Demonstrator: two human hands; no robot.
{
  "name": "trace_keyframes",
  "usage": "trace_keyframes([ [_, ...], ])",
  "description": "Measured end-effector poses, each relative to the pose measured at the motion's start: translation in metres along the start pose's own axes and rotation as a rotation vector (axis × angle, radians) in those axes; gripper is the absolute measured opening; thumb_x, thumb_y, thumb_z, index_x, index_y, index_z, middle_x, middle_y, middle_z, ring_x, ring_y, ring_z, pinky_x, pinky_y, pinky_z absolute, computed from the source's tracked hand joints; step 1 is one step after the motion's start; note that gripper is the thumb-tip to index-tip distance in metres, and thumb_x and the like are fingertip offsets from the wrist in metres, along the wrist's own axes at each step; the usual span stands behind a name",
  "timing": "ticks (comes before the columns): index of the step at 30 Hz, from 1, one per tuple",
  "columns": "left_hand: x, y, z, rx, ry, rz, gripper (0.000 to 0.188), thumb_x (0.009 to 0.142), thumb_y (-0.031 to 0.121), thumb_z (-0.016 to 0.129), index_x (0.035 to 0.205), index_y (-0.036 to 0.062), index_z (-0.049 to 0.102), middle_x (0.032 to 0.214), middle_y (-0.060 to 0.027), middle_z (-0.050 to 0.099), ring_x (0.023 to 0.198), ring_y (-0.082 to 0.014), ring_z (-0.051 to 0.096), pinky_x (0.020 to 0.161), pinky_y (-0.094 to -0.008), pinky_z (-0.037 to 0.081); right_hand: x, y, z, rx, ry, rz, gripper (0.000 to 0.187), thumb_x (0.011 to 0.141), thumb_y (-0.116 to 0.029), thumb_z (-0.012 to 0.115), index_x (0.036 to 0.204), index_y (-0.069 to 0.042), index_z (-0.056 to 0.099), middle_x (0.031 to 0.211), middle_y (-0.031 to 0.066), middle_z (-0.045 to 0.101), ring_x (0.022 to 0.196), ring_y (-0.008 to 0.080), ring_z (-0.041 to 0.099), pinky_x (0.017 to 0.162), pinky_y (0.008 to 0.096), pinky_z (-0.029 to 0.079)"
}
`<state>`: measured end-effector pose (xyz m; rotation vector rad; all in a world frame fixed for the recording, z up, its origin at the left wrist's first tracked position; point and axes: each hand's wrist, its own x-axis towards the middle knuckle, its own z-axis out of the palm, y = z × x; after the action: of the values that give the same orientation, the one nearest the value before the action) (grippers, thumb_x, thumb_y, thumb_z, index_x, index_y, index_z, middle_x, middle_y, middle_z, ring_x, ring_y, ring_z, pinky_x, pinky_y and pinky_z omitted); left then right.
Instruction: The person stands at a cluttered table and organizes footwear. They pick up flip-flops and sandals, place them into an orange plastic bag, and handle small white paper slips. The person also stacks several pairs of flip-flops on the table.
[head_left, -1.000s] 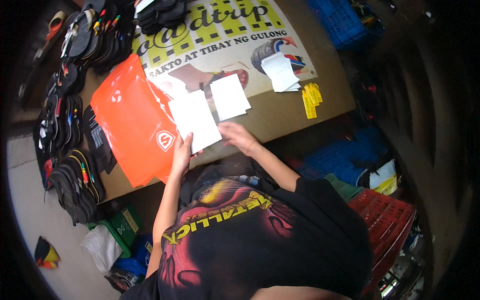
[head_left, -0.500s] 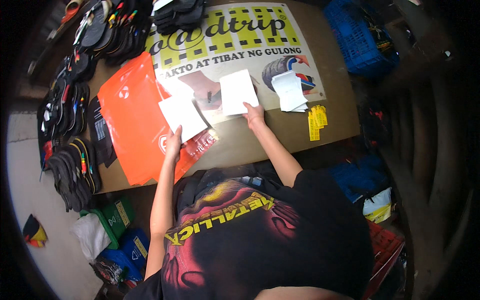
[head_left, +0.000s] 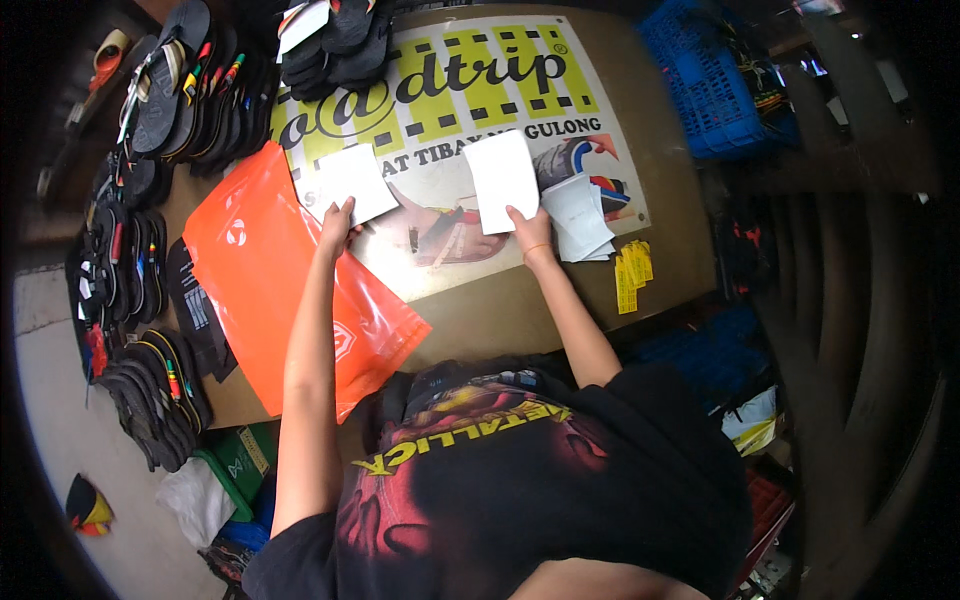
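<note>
My left hand [head_left: 338, 228] is closed on the near edge of a white paper pile [head_left: 358, 182], thumb on top. This pile is over the left part of the printed poster [head_left: 455, 275], beside an orange plastic bag [head_left: 265, 265]. Farther right, my right hand [head_left: 530, 234] grips the near corner of a second white paper pile [head_left: 502, 178], its thumb also on top. Just right of that hand lies a fanned stack of white paper slips [head_left: 582, 220]. Several yellow printed tags [head_left: 630, 275] are on the brown table nearer me.
Stacked black flip-flops [head_left: 190, 90] line the table's left side, with more at its near left corner [head_left: 150, 395] and on the poster's far edge [head_left: 335, 50]. A blue plastic crate [head_left: 705, 90] stands beyond the right edge. A green bin [head_left: 243, 465] is below, left.
My left hand has carried its paper pile away from me, off the orange bag and over the poster. My right hand has shifted its pile rightward, closer to the fanned slips. The view has shifted slightly.
</note>
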<state>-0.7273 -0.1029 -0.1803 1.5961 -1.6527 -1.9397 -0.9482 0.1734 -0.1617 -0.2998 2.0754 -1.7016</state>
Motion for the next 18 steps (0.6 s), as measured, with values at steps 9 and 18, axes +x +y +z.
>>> trace_keyframes([
  [9,-0.032,0.032,0.042,0.559,0.364,0.274,0.073,0.083,0.055,0.045,0.126,-0.0045,0.038,0.122,-0.0252,0.046,0.109,-0.0341,0.047,0.092,-0.0410,0.037,-0.002,-0.048,0.023,0.663,-0.340,0.551,0.038,0.085,-0.007,0.055,0.121,0.000,0.044,0.116,0.0119,0.052,0.103,0.0246,0.054,0.081,0.0388,0.049],
  [18,-0.089,0.039,0.071,-0.282,-0.378,0.039,0.033,0.095,0.027,0.040,0.108,-0.0021,0.049,0.091,-0.0089,0.061,0.064,-0.0109,0.059,0.052,-0.0209,0.045,-0.007,-0.060,0.054,0.535,-0.222,0.482,0.038,0.090,-0.035,0.051,0.114,-0.006,0.047,0.099,0.0046,0.054,0.088,0.0169,0.050,0.074,0.0318,0.042],
])
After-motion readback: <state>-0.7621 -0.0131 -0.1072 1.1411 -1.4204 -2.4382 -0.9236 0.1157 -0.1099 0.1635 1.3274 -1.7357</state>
